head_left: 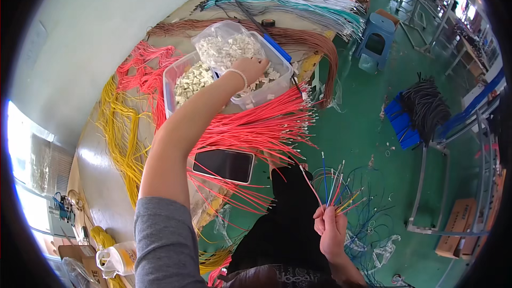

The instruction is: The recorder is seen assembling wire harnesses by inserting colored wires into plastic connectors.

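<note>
My left hand point(249, 70), a beaded bracelet at its wrist, reaches over a clear plastic bin point(169, 82) of small white plastic connectors point(193, 81). Its fingers point down among the pieces, and their tips are hidden. Beside that hand, a clear bag point(226, 48) full of similar white connectors rests on the bin. Low on the right, away from the table, my right hand point(332, 228) is closed around a fanned bundle of thin wires point(335, 186) in blue, white, red and yellow, their ends pointing up.
Red wires point(250, 125) spread across the table point(101, 168) below the bin, a phone point(224, 165) among them. Yellow wires point(120, 133) lie left; brown wires point(314, 40) hang over the edge. Blue stool point(377, 40) and a cart with black tubing point(425, 104) stand right.
</note>
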The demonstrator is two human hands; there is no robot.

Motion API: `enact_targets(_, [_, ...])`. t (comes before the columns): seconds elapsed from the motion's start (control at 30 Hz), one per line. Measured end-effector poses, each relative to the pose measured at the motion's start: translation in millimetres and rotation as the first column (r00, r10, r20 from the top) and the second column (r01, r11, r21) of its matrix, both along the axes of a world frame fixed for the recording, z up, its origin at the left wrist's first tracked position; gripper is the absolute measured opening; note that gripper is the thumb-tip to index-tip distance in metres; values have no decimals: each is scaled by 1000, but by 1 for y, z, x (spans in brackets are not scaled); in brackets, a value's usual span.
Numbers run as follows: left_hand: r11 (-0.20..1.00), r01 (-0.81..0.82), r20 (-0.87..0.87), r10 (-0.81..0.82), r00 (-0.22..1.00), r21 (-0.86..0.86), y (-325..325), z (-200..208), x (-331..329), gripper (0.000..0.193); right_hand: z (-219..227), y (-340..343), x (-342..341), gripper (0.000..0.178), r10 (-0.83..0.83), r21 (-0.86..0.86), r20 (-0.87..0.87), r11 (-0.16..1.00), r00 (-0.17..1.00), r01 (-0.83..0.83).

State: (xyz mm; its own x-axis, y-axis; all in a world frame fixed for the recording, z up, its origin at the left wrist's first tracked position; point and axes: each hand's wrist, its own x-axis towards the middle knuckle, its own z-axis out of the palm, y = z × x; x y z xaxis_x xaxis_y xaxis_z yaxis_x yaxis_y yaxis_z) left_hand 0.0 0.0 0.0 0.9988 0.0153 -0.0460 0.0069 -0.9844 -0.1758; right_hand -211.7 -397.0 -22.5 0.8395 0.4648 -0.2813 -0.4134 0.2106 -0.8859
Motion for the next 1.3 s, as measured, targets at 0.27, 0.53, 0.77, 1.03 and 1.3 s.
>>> enact_targets(0.27, [827, -78, -20, 81, 997, -556, 44, 5, -1, 27, -5, 3, 3, 37, 2, 2, 29, 1000, 1000, -2])
enact_targets(0.53, [-214, -290, -337, 235, 912, -933, 51, 28, -18, 26, -3, 4, -7, 37, 28, 20, 27, 999, 999, -29])
enact_targets(0.77, [-538, -205, -343, 169, 924, -817, 53, 36, -27, 30, 1, 6, -12, 37, 5, 6, 44, 1000, 999, -6])
enact_targets(1.03, [-520, -255, -389, 166, 906, -816, 48, 40, -23, 30, 4, 0, -12, 36, -54, 51, 21, 997, 998, 53])
enact_targets(1.3, [-695, -112, -348, 209, 914, -710, 87, 32, -50, 19, 18, -4, -13, 35, 57, -22, 77, 998, 995, -56])
